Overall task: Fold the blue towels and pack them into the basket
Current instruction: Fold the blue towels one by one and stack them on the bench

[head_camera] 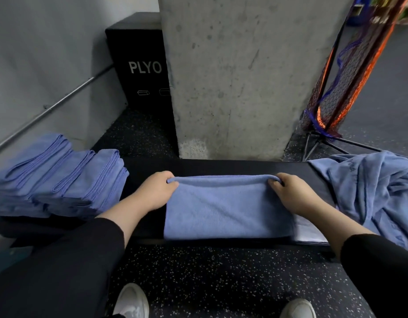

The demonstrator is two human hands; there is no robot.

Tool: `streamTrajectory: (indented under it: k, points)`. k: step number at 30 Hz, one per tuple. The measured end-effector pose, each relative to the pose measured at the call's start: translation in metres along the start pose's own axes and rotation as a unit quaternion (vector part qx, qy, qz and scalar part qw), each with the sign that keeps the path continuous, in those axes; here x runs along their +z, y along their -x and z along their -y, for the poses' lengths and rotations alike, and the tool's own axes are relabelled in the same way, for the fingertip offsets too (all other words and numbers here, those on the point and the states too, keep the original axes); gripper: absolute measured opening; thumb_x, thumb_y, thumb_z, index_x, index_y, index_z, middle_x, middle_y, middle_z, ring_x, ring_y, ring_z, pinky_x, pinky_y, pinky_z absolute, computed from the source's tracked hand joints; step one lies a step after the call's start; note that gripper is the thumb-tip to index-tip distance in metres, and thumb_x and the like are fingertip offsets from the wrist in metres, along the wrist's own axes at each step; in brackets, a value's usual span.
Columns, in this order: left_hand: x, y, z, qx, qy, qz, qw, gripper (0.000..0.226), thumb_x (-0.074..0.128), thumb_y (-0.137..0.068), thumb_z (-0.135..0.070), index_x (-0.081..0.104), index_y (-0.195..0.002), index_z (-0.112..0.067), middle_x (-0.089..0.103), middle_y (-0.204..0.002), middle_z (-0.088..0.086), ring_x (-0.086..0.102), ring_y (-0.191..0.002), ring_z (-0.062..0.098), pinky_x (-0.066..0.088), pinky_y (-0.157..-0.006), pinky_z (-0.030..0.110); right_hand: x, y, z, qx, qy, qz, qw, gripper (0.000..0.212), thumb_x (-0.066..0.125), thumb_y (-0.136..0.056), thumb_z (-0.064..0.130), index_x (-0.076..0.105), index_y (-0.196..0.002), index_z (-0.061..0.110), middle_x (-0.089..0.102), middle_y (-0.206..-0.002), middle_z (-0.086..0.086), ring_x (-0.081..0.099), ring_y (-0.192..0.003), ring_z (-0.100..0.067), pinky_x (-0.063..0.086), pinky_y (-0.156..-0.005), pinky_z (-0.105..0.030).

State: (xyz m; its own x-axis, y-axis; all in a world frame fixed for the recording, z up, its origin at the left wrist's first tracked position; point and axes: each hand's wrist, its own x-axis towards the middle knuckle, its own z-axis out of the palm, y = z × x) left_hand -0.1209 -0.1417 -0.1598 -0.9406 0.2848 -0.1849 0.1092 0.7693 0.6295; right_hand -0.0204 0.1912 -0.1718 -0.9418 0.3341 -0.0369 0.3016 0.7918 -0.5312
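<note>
The left hand (156, 191) pinches the far left corner of a blue towel (228, 210), with its fingers curled over the fold. The right hand (290, 193) pinches the far right corner the same way. Both hands hold the towel's far edge, which looks rolled over, so the towel seems to be part way through a fold.

The towel lies flat on a long black bench (221, 166). It sits in the middle of the bench and reaches the near edge. A paler bit of cloth peeks out from under its right side.

The step in hand looks like folding this one towel. The next move probably calls for both hands to bring the far edge toward the near edge together, so the corners meet and the sides stay straight. After that it may need one more fold across to match the others.

At the left end of the bench is a stack of folded towels (60, 177), close to the left arm but not touching the towel being folded. At the right end is a loose heap of unfolded towels (370, 193), just beside the right hand.

There is bare bench along the far edge, past the hands. A big grey pillar (233, 76) stands right behind it, so there is little room to reach forward. The near side is open to the speckled floor (221, 271).

No basket shows in the picture.
</note>
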Motion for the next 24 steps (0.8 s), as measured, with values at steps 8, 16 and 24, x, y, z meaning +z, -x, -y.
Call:
streamTrajectory:
  k: [8, 16, 24]
  points:
    - [0.012, -0.035, 0.003, -0.020, -0.092, -0.079, 0.992, 0.021, 0.060, -0.098, -0.031, 0.056, -0.081, -0.018, 0.057, -0.075, -0.004, 0.051, -0.067, 0.013, 0.035, -0.055, 0.029, 0.011, -0.030, 0.001, 0.041, 0.067, -0.031, 0.996, 0.037, 0.056, -0.098, 0.036, 0.049, -0.072, 0.010, 0.055, -0.069, -0.005, 0.053, -0.075, -0.034, 0.032, -0.058, -0.038]
    - [0.018, -0.033, 0.005, 0.148, -0.206, -0.134, 0.958, 0.036, 0.058, -0.100, -0.033, 0.057, -0.135, -0.024, 0.056, -0.131, -0.001, 0.054, -0.117, 0.021, 0.042, -0.099, 0.041, 0.019, -0.028, 0.012, -0.069, 0.147, -0.094, 0.982, 0.035, 0.066, -0.091, 0.040, 0.061, -0.119, 0.020, 0.055, -0.114, -0.005, 0.053, -0.111, -0.034, 0.044, -0.086, -0.046]
    - [0.063, 0.000, -0.003, 0.211, -0.311, 0.045, 0.926, 0.064, 0.031, -0.102, -0.059, 0.020, -0.159, -0.032, 0.008, -0.169, -0.003, 0.004, -0.156, 0.013, 0.003, -0.126, 0.042, 0.056, 0.019, 0.048, -0.165, 0.118, 0.057, 0.977, 0.047, 0.049, -0.100, 0.042, 0.053, -0.140, 0.016, 0.045, -0.152, -0.004, 0.046, -0.137, -0.027, 0.037, -0.112, -0.043]
